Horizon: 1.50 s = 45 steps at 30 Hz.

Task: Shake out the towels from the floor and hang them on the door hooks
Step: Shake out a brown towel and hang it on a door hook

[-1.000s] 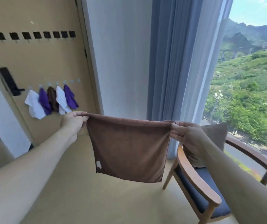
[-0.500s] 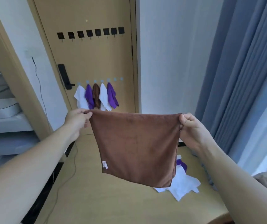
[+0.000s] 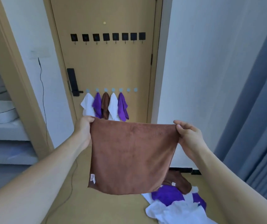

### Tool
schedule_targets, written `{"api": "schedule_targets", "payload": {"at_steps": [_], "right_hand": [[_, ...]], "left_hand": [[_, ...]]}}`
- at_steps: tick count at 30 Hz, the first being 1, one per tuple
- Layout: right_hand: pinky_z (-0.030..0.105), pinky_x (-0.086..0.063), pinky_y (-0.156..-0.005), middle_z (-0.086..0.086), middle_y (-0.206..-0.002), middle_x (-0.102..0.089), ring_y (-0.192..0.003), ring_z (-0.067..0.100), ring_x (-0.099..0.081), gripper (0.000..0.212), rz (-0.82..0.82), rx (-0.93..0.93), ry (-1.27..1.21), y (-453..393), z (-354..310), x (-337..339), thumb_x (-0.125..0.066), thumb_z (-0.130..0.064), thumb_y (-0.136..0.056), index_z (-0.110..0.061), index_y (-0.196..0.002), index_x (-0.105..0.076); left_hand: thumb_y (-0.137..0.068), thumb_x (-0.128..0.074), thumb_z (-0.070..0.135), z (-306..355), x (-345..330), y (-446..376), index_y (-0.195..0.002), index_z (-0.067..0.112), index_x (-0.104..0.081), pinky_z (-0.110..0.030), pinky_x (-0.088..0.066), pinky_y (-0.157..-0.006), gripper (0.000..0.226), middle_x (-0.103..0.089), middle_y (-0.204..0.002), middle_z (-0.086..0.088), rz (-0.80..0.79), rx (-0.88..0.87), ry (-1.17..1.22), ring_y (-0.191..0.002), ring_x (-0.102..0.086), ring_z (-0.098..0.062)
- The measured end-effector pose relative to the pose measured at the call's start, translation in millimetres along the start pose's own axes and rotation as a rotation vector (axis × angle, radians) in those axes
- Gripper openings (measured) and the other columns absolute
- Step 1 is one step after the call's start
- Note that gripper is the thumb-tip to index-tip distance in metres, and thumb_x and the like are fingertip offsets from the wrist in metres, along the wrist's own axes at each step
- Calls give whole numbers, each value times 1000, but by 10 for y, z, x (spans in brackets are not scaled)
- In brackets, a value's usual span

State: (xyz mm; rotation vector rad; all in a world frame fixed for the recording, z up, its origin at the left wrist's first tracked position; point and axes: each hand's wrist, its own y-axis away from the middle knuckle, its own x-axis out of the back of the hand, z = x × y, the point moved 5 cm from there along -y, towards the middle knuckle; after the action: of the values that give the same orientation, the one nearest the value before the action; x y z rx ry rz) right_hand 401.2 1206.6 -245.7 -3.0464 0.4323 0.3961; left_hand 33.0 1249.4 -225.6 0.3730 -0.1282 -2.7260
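I see left hand (image 3: 84,126) and right hand (image 3: 187,135) pinching brown towel (image 3: 132,156) top corners, spread taut for shaking; free blue hooks (image 3: 132,89) await on door (image 3: 107,65).

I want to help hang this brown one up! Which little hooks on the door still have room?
The brown towel can go on the two bare blue hooks, right of the purple towel. The black hooks higher up are all bare too. The five blue hooks left of those are crowded with hung towels. Left hand and right hand pinch the towel's top corners.
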Motion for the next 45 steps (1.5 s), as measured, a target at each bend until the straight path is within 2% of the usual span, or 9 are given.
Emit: {"api": "schedule_targets", "payload": {"at_steps": [8, 14, 17, 22, 26, 30, 37, 42, 45], "right_hand": [[26, -31, -54, -1, -65, -41, -55, 12, -41, 17, -76, -66, 33, -1343, 134, -1284, -47, -3, -97, -6, -98, -63], [25, -44, -73, 0, -78, -65, -74, 12, -59, 46, -419, 69, 472, -2174, 191, -2021, -82, -54, -64, -14, -87, -75], [18, -46, -70, -3, -77, -67, -72, 8, -61, 35, -561, 94, 705, -2718, 347, -2244, -93, -44, -56, -26, -81, -78], [13, -45, -60, -10, -63, -67, -60, 2, -61, 19, -533, 178, 679, -3856, 514, -2410, -78, -23, -86, -25, -68, -74], [16, -44, -61, -12, -63, -66, -60, 1, -58, 25, -498, 194, 743, -4862, 722, -2441, -72, -24, -92, -25, -66, -71], [18, -39, -60, -23, -57, -58, -58, -3, -52, 35, -463, 230, 912, -5745, 857, -2514, -66, -28, -95, -31, -61, -58], [22, -29, -54, -13, -57, -44, -57, 5, -42, 46, -314, 314, 1162, -6876, 1056, -2621, -57, -31, -99, -36, -59, -35], [33, -36, -64, -9, -65, -48, -73, 23, -51, 39, -160, 159, 1129, -7720, 1487, -2781, -47, -20, -101, -32, -66, -35], [32, -44, -64, -8, -66, -56, -71, 17, -56, 33, -124, 56, 1132, -8155, 1790, -2877, -54, -38, -97, -28, -67, -47]], "left_hand": [[-83, -47, 2, 230, -223, -1534, -53, 9, -59, -22, -40, -48, 33, -56, -46, 0, -112, 89, 60, -46, -54, -19], [-93, -62, 49, 299, -434, -2695, -62, 12, -53, -28, -37, -53, 50, -48, -52, 1, -229, 180, -65, -49, -50, -16], [-74, -72, 66, 276, -588, -3241, -69, 15, -57, -30, -41, -60, 53, -51, -59, 2, -319, 146, -204, -59, -54, -16], [-26, -101, 52, 108, -983, -4167, -80, 16, -72, -27, -54, -67, 71, -72, -86, -5, -485, 42, -488, -80, -69, -17], [-60, -95, 38, 24, -1465, -4842, -68, 21, -70, -28, -54, -72, 31, -74, -82, -1, -443, -17, -708, -82, -71, -17], [-75, -86, 43, -22, -1979, -5464, -84, 12, -75, -37, -59, -85, 34, -77, -88, -6, -382, -62, -726, -87, -75, -23], [-87, -78, 29, -282, -2614, -6596, -79, 21, -79, -29, -57, -75, 11, -77, -78, 4, -333, -164, -796, -77, -73, -12], [-94, -67, 27, -726, -3126, -7597, -78, 30, -69, -25, -46, -72, 16, -70, -77, 10, -348, -289, -965, -81, -65, -11], [-94, -66, 37, -1065, -3430, -8135, -78, 23, -66, -28, -46, -71, 21, -67, -75, 7, -437, -212, -913, -79, -63, -14]]}}
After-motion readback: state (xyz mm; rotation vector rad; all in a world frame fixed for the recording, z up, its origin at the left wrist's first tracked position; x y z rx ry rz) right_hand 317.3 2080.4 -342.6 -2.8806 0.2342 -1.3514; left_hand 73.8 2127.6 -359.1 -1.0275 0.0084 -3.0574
